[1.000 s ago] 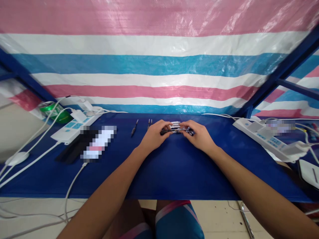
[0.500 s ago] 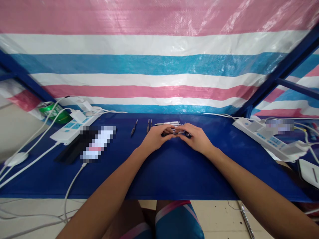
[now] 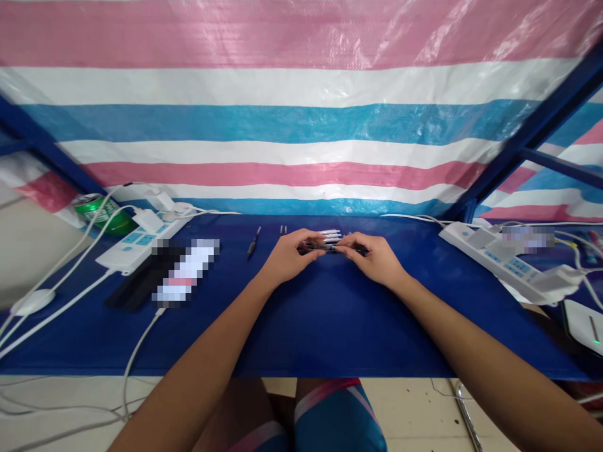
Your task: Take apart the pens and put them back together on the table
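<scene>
My left hand (image 3: 285, 257) and my right hand (image 3: 374, 258) meet above the blue tabletop (image 3: 330, 326), with fingers curled around the two ends of a slim dark pen (image 3: 326, 247). It lies roughly level between them, and my fingers hide part of it. Just behind my fingers, several white pens (image 3: 331, 236) lie side by side, partly covered by my left hand. Further left are a small dark pen-like tool (image 3: 253, 243) and a pair of thin dark pieces (image 3: 282, 230).
A white power strip (image 3: 141, 245) with cables, a green can (image 3: 100, 212) and a pixelated black-and-white object (image 3: 186, 271) lie at left. Another power strip (image 3: 504, 263) lies at right. A striped tarpaulin (image 3: 282, 119) hangs behind the table.
My hands have moved slightly apart, and the dark pen now shows more plainly between them. My left hand has shifted further back, covering more of the white pens.
</scene>
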{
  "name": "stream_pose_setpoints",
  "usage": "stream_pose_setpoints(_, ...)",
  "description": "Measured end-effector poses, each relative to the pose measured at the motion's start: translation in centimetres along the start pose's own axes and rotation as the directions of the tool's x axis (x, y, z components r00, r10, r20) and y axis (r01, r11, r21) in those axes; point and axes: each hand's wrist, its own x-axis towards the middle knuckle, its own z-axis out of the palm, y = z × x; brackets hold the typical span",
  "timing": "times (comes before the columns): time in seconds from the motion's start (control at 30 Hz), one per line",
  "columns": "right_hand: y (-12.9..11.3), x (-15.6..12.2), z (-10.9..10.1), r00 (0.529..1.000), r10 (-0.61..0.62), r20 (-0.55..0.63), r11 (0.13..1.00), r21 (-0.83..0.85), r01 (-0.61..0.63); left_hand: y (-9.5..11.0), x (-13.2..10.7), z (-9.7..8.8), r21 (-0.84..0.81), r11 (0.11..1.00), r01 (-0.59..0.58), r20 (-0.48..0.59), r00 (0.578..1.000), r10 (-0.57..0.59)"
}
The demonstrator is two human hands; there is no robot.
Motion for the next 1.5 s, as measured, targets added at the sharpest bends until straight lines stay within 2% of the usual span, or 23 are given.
stream_pose_setpoints(0.07, 0.0, 0.0, 0.0, 1.0, 0.012, -0.012, 1.0, 0.004, -0.012, -0.2, 0.0, 0.1, -0.076, 0.997, 0.007, 0.011, 1.0, -0.006)
stream_pose_setpoints(0.2, 0.0, -0.1, 0.0, 1.0, 0.015, -0.008, 1.0, 0.019, -0.015, -0.5, 0.0, 0.2, -0.146, 0.984, 0.101, 0.042, 0.995, -0.096)
stream_pose_setpoints(0.37, 0.0, -0.1, 0.0, 1.0, 0.005, -0.006, 1.0, 0.004, -0.004, -0.7, -0.1, 0.3, -0.186, 0.982, 0.042, 0.055, 0.998, -0.032)
stream_pose_setpoints(0.53, -0.1, -0.2, 0.1, 1.0, 0.002, 0.002, 1.0, 0.008, -0.002, -0.5, -0.2, 0.4, -0.203, 0.974, 0.103, 0.154, 0.985, -0.073)
stream_pose_setpoints(0.67, 0.0, -0.2, 0.1, 1.0, -0.006, -0.005, 1.0, 0.003, 0.006, -0.3, -0.2, 0.4, -0.157, 0.987, 0.045, 0.1, 0.994, -0.03)
stream_pose_setpoints(0.8, -0.2, -0.1, 0.1, 1.0, -0.006, 0.0, 1.0, 0.005, 0.006, -0.3, -0.2, 0.5, -0.187, 0.979, 0.087, 0.132, 0.989, -0.063)
stream_pose_setpoints(0.9, -0.3, -0.1, 0.1, 1.0, -0.015, -0.004, 1.0, -0.006, 0.015, -0.3, -0.2, 0.5, -0.166, 0.984, 0.065, 0.112, 0.993, -0.047)
stream_pose_setpoints(1.07, -0.2, -0.2, 0.1, 1.0, -0.011, -0.012, 1.0, -0.006, 0.011, -0.4, -0.3, 0.7, -0.207, 0.971, 0.117, 0.127, 0.988, -0.091)
stream_pose_setpoints(1.33, 0.4, 0.0, 0.1, 0.999, 0.029, 0.013, 1.0, -0.005, -0.029, 0.0, -0.1, 0.0, -0.006, 1.0, 0.025, 0.039, 0.999, -0.025)
stream_pose_setpoints(1.5, 0.7, 0.3, -0.3, 0.999, -0.017, 0.035, 0.997, -0.073, 0.019, -0.4, -0.1, -0.5, 0.096, 0.995, -0.031, 0.0, 1.0, 0.031)
